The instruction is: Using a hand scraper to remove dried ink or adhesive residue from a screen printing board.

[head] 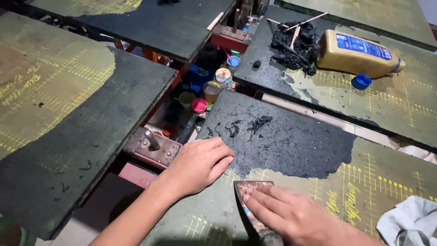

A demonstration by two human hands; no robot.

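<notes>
We see our left hand [198, 164] lying flat at the near left edge of the green gridded printing board [373, 177], fingers loosely together and curled over the edge, palm pressing down and holding nothing. Our right hand [296, 216] sits at 5 o'clock from it, fingers stretched out and pressed together on the blade of a metal scraper [250, 196], pinning it flat against the board; the scraper's handle runs under our palm toward 6 o'clock. The blade edge lies just below the dark, crusty black residue patch [282, 136] that covers the upper part of this board, with small curled scrapings [259, 122] at its 12 o'clock side.

At 1 o'clock, on a second board [400, 105], a yellow bottle [357, 52] lies on its side, its blue cap [361, 81] just beside it, and a heap of black scrapings [296, 45] with wooden sticks [300, 22] near it. Between the boards, at 11 o'clock, small ink jars [211, 89] stand clustered. A white rag [409, 221] lies at 3 o'clock. Two more boards [68, 118] stretch away at 9 o'clock.
</notes>
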